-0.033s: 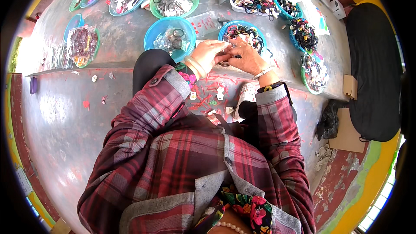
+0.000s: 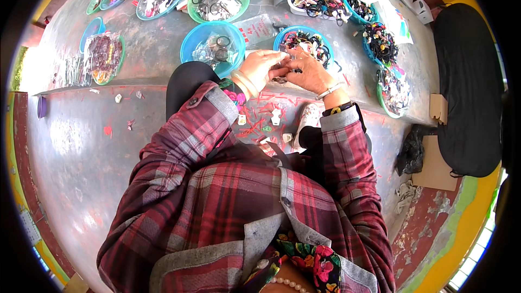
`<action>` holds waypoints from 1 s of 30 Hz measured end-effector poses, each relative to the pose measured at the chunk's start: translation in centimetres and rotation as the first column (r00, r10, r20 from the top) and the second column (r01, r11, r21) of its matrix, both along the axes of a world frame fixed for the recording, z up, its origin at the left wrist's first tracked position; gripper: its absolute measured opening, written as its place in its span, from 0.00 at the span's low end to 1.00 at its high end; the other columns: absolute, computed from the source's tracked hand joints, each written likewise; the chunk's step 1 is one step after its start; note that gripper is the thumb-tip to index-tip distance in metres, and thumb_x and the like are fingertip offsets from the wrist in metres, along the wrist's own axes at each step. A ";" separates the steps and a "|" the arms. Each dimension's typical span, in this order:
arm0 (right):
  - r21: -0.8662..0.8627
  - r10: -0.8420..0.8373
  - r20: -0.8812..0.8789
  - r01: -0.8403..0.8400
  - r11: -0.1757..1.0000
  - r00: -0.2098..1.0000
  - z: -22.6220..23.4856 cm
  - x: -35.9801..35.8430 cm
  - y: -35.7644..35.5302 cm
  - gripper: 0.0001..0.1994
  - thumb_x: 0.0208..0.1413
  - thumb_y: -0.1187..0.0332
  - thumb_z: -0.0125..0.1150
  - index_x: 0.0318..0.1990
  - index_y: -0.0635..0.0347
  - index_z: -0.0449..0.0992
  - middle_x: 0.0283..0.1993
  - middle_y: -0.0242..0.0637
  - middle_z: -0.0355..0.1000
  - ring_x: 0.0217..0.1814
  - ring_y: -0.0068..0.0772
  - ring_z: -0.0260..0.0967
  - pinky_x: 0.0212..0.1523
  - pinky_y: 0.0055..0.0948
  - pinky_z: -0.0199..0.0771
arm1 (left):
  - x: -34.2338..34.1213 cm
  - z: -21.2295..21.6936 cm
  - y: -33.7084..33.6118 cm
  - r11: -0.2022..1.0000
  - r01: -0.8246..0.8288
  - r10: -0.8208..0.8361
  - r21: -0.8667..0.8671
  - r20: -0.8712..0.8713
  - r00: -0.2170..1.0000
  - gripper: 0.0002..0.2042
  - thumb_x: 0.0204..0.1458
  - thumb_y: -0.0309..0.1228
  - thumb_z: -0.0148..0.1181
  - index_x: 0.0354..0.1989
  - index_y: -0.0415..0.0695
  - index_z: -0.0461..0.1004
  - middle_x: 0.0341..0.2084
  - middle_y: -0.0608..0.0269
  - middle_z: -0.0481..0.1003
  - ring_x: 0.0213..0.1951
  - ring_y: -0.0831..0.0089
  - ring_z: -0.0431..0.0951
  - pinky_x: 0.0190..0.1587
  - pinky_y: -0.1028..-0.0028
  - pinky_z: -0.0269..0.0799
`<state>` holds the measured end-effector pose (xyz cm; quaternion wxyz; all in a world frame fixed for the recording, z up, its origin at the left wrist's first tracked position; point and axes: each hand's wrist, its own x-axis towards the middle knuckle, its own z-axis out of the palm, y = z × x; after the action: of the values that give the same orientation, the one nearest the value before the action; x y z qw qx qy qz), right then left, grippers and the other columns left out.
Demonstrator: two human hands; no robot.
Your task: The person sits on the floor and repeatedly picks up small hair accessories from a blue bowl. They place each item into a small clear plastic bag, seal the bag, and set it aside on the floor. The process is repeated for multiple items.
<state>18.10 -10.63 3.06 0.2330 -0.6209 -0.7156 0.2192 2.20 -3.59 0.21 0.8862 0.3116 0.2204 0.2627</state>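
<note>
My left hand and my right hand meet in front of me, fingers bent and thumbs pinching close together. Between the fingertips is something small that I cannot make out; a dark bit shows just beneath them. Right behind my right hand stands a blue basin full of dark elastic hair ties and colourful small pieces. Beyond my left hand, a second blue basin holds clear plastic bags and some black hair ties.
More basins of small goods stand farther back, among them a green basin and a white tub heaped with hair ties. At left lie packed plastic bags. Red scraps litter the lower floor by my shoe. A long black case stands at right.
</note>
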 end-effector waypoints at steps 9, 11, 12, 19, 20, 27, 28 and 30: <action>0.014 -0.249 -0.558 0.310 0.951 0.792 1.3 -1.0 0.6 0.15 0.38 0.76 0.61 0.38 0.59 0.74 0.43 0.40 0.70 0.47 0.33 0.68 0.44 0.27 0.67 | -0.5 0.6 0.8 0.988 -0.137 0.143 -0.076 0.071 0.987 0.11 0.54 0.28 0.50 0.39 0.31 0.68 0.37 0.49 0.71 0.42 0.64 0.73 0.45 0.72 0.72; -0.027 -0.282 -0.633 0.344 0.939 0.721 0.6 -0.6 0.9 0.15 0.40 0.76 0.63 0.39 0.65 0.71 0.40 0.35 0.71 0.43 0.24 0.68 0.40 0.23 0.68 | -0.4 0.8 0.7 0.979 -0.176 0.183 -0.102 0.058 0.981 0.10 0.54 0.28 0.50 0.38 0.31 0.68 0.37 0.50 0.71 0.42 0.64 0.73 0.46 0.72 0.72; -0.093 -0.293 -0.688 0.319 0.943 0.665 0.4 -0.6 0.8 0.14 0.40 0.76 0.63 0.39 0.65 0.71 0.38 0.34 0.71 0.41 0.23 0.68 0.38 0.21 0.68 | -0.3 0.8 0.7 0.979 -0.171 0.179 -0.107 0.074 0.981 0.10 0.54 0.28 0.50 0.38 0.31 0.68 0.36 0.51 0.71 0.42 0.65 0.73 0.45 0.73 0.72; -0.296 -0.448 -0.749 0.359 0.885 0.488 0.3 -1.0 0.4 0.07 0.45 0.74 0.62 0.34 0.64 0.76 0.25 0.25 0.70 0.26 0.13 0.62 0.27 0.13 0.62 | -0.1 0.9 0.6 0.984 -0.158 0.163 -0.080 0.062 0.985 0.10 0.54 0.29 0.51 0.38 0.33 0.68 0.36 0.55 0.71 0.41 0.67 0.73 0.45 0.74 0.72; -0.303 -0.456 -0.758 0.368 0.879 0.466 0.3 -1.1 0.4 0.06 0.46 0.74 0.61 0.33 0.63 0.77 0.24 0.24 0.70 0.25 0.12 0.61 0.26 0.13 0.61 | -0.1 0.8 0.7 0.985 -0.155 0.159 -0.076 0.055 0.986 0.10 0.54 0.29 0.51 0.38 0.33 0.68 0.36 0.55 0.71 0.40 0.67 0.73 0.45 0.74 0.72; -0.245 -0.428 -0.795 0.419 0.875 0.430 -0.1 -1.1 0.6 0.03 0.47 0.74 0.60 0.30 0.62 0.76 0.25 0.24 0.70 0.24 0.12 0.61 0.25 0.12 0.60 | -0.1 1.8 0.3 0.993 -0.116 0.116 0.003 0.035 0.993 0.09 0.53 0.29 0.51 0.40 0.37 0.69 0.37 0.60 0.72 0.40 0.73 0.75 0.38 0.79 0.72; -0.243 -0.428 -0.798 0.424 0.873 0.424 0.0 -1.1 0.6 0.03 0.47 0.74 0.60 0.30 0.62 0.76 0.25 0.24 0.70 0.25 0.12 0.60 0.26 0.13 0.60 | -0.1 2.0 0.2 0.994 -0.094 0.093 0.062 0.015 0.996 0.09 0.53 0.29 0.52 0.40 0.38 0.69 0.37 0.60 0.73 0.40 0.74 0.75 0.37 0.80 0.72; -0.225 -0.419 -0.795 0.429 0.875 0.439 0.1 -1.2 0.6 0.02 0.48 0.74 0.59 0.30 0.62 0.75 0.25 0.24 0.69 0.26 0.12 0.60 0.27 0.13 0.60 | -0.2 2.1 0.2 0.992 -0.075 0.076 0.098 -0.013 0.997 0.09 0.53 0.29 0.52 0.40 0.38 0.70 0.38 0.61 0.73 0.39 0.76 0.75 0.35 0.82 0.71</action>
<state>16.90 -10.05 3.17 0.5899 -0.6018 -0.3440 0.4140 2.01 -3.41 2.32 0.8575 0.3482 0.2261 0.3039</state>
